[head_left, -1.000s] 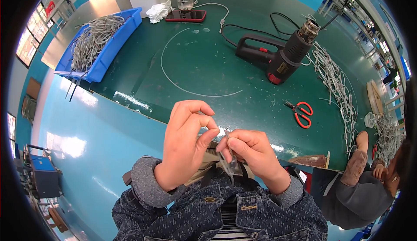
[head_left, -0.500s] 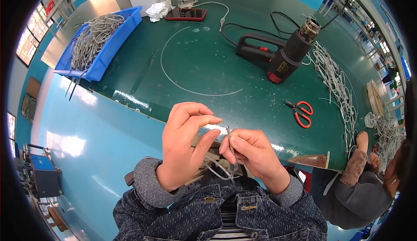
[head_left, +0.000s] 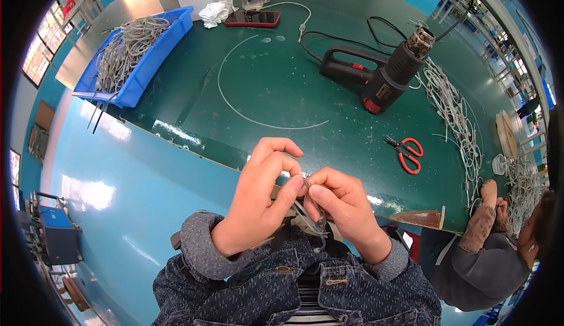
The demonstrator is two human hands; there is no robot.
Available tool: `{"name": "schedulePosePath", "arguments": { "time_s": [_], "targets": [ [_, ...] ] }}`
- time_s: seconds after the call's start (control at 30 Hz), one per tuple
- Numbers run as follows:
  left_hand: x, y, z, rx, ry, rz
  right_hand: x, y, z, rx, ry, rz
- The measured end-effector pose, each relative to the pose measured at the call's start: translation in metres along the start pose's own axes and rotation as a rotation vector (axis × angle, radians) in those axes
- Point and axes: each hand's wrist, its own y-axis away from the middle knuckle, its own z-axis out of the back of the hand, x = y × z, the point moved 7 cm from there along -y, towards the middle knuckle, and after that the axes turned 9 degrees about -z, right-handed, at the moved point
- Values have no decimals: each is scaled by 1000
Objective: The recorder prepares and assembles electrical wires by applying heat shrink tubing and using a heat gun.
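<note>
Just in front of my body, my right hand [head_left: 345, 208] pinches a thin grey cable [head_left: 306, 223] between thumb and fingers. My left hand [head_left: 258, 200] meets it from the other side, its thumb and index fingertip closed on the cable's upper end. The fingertips mostly hide that end, so its detail does not show. Below the hands, loops of the cable hang over my lap. Farther right on the green table [head_left: 264, 85] lie small snips with red handles [head_left: 408, 153], apart from both hands.
A black heat gun [head_left: 385, 73] lies at the back right, its cord behind it. Bundled grey cables [head_left: 452, 106] line the right side. A blue tray [head_left: 132, 85] of cables stands left, a phone [head_left: 252, 19] at the back. Another person [head_left: 487, 267] works at right.
My left hand has moved right, and its thumb and index finger have closed on the cable end. My right hand has stayed nearly in place, holding the cable.
</note>
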Motion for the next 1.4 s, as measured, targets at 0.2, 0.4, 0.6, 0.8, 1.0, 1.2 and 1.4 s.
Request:
{"name": "schedulePosePath", "arguments": {
  "time_s": [0.2,0.4,0.6,0.8,1.0,1.2,1.4],
  "targets": [
    [11,3,-10,101,274,188,-2,2,1,29,119,48],
    [17,6,-4,76,106,89,10,6,-14,76,244,81],
    [-12,-2,22,-32,-94,-7,4,7,5,-97,70,38],
    [-25,-4,20,-20,-259,-88,4,5,2,-96,93,22],
    [-34,-5,17,-19,-437,-195,6,5,1,-158,211,55],
    [-34,-7,14,-9,-461,-174,10,6,0,-215,412,148],
    [-9,-8,18,99,-193,-30,11,6,-1,-203,449,203]
  ]
}}
